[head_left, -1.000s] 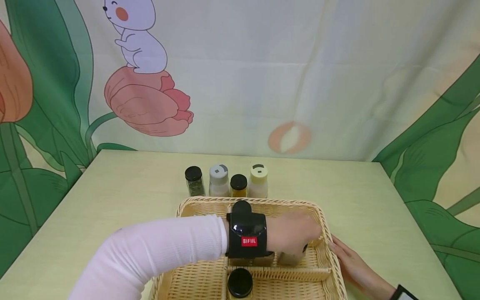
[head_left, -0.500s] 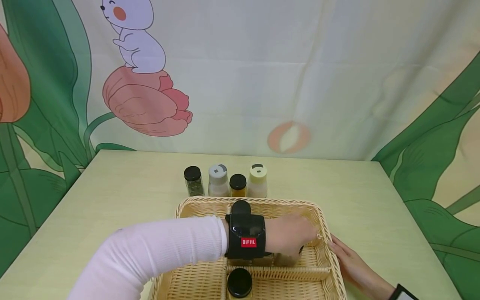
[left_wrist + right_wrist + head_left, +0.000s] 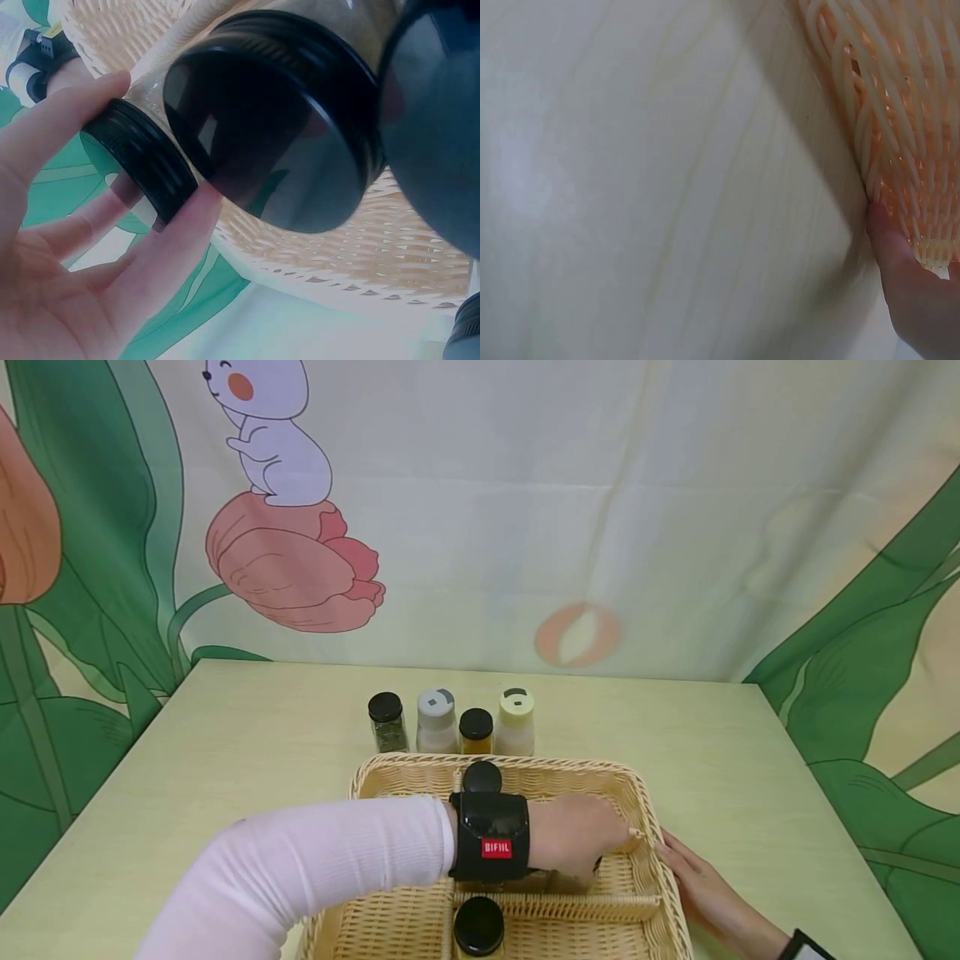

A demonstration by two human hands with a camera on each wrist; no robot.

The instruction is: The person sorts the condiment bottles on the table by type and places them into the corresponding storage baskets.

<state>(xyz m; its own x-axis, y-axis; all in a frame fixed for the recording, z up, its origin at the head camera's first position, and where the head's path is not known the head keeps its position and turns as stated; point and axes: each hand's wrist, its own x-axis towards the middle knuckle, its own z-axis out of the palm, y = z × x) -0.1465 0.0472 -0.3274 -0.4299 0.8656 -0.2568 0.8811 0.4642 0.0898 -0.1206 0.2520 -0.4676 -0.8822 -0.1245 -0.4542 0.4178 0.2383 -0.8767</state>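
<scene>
My left hand [image 3: 581, 835] reaches into the back right compartment of a wicker basket [image 3: 566, 906]. In the left wrist view, its thumb and fingers grip a jar with a black lid [image 3: 142, 161]. Beside that lid, close against it, is a bigger black-lidded jar [image 3: 262, 142], and another dark lid [image 3: 435, 127] fills the right edge. My right hand [image 3: 708, 897] rests against the outside of the basket's right wall. In the right wrist view one digit [image 3: 889, 240] lies along the basket's lower edge; most of that hand is out of frame.
Behind the basket stand a jar of green herbs [image 3: 387, 727], a grey-capped shaker [image 3: 437, 722], a jar of yellow spice [image 3: 476, 732] and a yellow-capped shaker [image 3: 516, 724]. One black-lidded jar [image 3: 480, 927] stands near the front divider. A printed curtain [image 3: 465, 527] hangs behind the table.
My left hand has shifted a little to the left inside the compartment, bringing the gripped jar closer to the neighbouring jars. My right hand stays at the basket's side.
</scene>
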